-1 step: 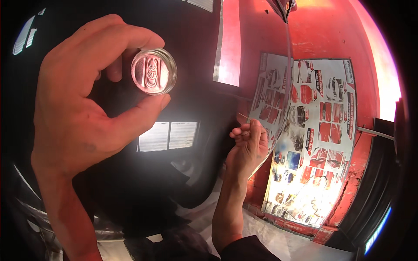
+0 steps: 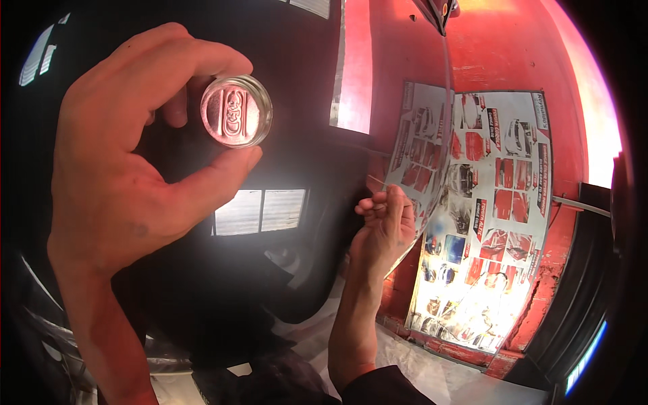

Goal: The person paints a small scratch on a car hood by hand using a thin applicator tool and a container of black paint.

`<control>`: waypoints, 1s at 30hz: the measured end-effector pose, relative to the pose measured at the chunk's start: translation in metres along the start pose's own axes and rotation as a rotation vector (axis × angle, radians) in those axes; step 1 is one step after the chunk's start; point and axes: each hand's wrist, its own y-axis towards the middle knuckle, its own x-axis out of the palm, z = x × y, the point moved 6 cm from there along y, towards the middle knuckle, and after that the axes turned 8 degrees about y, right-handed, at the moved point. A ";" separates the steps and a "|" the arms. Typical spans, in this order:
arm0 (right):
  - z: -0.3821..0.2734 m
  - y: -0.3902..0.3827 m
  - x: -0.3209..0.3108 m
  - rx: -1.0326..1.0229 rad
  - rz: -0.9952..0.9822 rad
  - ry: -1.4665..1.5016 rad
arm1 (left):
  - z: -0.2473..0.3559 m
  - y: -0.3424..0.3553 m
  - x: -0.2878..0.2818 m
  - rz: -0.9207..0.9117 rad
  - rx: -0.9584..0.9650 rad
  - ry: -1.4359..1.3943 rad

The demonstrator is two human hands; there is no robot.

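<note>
My left hand [image 2: 125,128], large in the left part of the view, grips a small round glass-like container [image 2: 231,111] between thumb and forefinger. Its pinkish, shiny round face has raised marks and is turned toward me. Lower and to the right, my right hand [image 2: 386,219] is closed in a pinch on a thin pale stick [image 2: 376,179] that points up and left. Both hands are in front of a glossy black car panel [image 2: 290,148], which mirrors windows. I cannot tell whether the stick's tip touches the panel.
A poster [image 2: 503,202] with car pictures hangs on the red wall [image 2: 493,54] to the right, partly mirrored in the panel. Clear plastic sheeting [image 2: 418,364] lies low down. At the far right are a grey rod [image 2: 580,205] and dark ribbed material [image 2: 574,304].
The round container and the fingers around it have shifted very slightly left. My right hand and the stick look almost unchanged.
</note>
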 end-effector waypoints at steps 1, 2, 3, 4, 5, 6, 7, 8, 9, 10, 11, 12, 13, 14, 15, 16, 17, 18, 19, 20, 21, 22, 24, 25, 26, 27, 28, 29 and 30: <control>-0.001 0.000 0.000 -0.001 0.000 -0.005 | 0.000 -0.001 -0.001 -0.009 -0.023 0.001; -0.001 0.000 0.000 -0.004 -0.006 0.002 | 0.001 -0.001 -0.001 -0.014 -0.037 -0.006; 0.000 0.000 -0.001 0.000 0.001 -0.005 | 0.001 -0.001 -0.001 -0.018 -0.052 -0.012; 0.000 0.000 -0.001 0.003 0.002 -0.001 | 0.001 -0.001 -0.001 -0.020 -0.057 -0.025; 0.000 0.001 0.000 0.003 -0.005 0.013 | 0.001 0.000 -0.001 -0.021 -0.058 -0.028; 0.000 0.001 0.000 0.005 0.007 0.009 | 0.002 0.000 -0.001 -0.021 -0.058 -0.031; 0.001 0.001 0.000 0.008 0.010 0.016 | 0.002 0.000 -0.002 -0.023 -0.055 -0.022; 0.001 0.001 0.000 0.012 0.013 0.026 | 0.002 0.001 -0.002 -0.025 -0.061 -0.021; 0.001 0.001 0.000 0.012 0.019 0.027 | 0.002 0.001 -0.002 -0.023 -0.049 -0.013; 0.001 0.001 0.000 0.013 0.024 0.031 | 0.003 0.001 -0.003 -0.022 -0.046 -0.014; 0.001 0.001 0.000 0.016 0.030 0.035 | 0.003 0.001 -0.002 -0.020 -0.045 -0.019; 0.000 0.001 0.001 0.013 0.029 0.028 | 0.003 0.000 -0.002 -0.019 -0.047 -0.019; 0.000 0.001 0.001 0.013 0.029 0.021 | 0.003 -0.001 -0.002 -0.018 -0.051 -0.023; -0.001 0.001 0.002 0.011 0.029 0.017 | 0.003 -0.001 -0.003 -0.010 -0.044 -0.023; -0.001 0.000 0.003 0.013 0.028 0.011 | 0.002 -0.001 -0.002 -0.019 -0.054 -0.030; -0.001 0.000 0.003 0.014 0.025 0.007 | 0.002 -0.001 -0.001 -0.022 -0.053 -0.033; -0.002 0.000 0.004 0.011 0.016 0.007 | 0.001 -0.001 -0.001 -0.020 -0.051 -0.036; -0.002 0.000 0.004 0.015 0.023 0.001 | 0.001 -0.001 -0.001 -0.019 -0.049 -0.038; -0.002 0.000 0.003 0.014 0.023 -0.001 | 0.001 -0.001 0.000 -0.013 -0.046 -0.040; -0.002 0.001 0.003 0.010 0.020 0.000 | 0.001 -0.001 0.000 -0.010 -0.041 -0.038; -0.002 0.000 0.003 0.011 0.016 -0.003 | 0.001 -0.001 0.000 -0.006 -0.036 -0.037; -0.001 0.000 0.003 0.009 0.008 -0.001 | 0.001 -0.001 0.000 -0.006 -0.030 -0.031; -0.001 0.000 0.002 0.008 0.002 0.000 | 0.002 -0.001 0.000 0.001 -0.013 -0.025; 0.000 0.000 0.002 0.009 0.003 -0.001 | 0.002 -0.001 0.000 0.008 -0.001 -0.024; 0.000 0.001 0.002 0.008 -0.001 0.005 | 0.002 -0.001 0.000 0.012 0.006 -0.024; 0.000 0.001 0.002 0.011 0.006 -0.002 | 0.002 -0.001 0.000 0.016 0.013 -0.024; 0.000 0.001 0.001 0.013 0.009 -0.003 | 0.002 -0.001 0.000 0.017 0.016 -0.024; 0.000 0.002 0.001 0.016 0.017 0.000 | 0.002 -0.001 -0.001 0.023 0.019 -0.024; 0.000 0.002 0.002 0.015 0.014 -0.003 | 0.002 -0.001 0.000 0.017 0.021 -0.022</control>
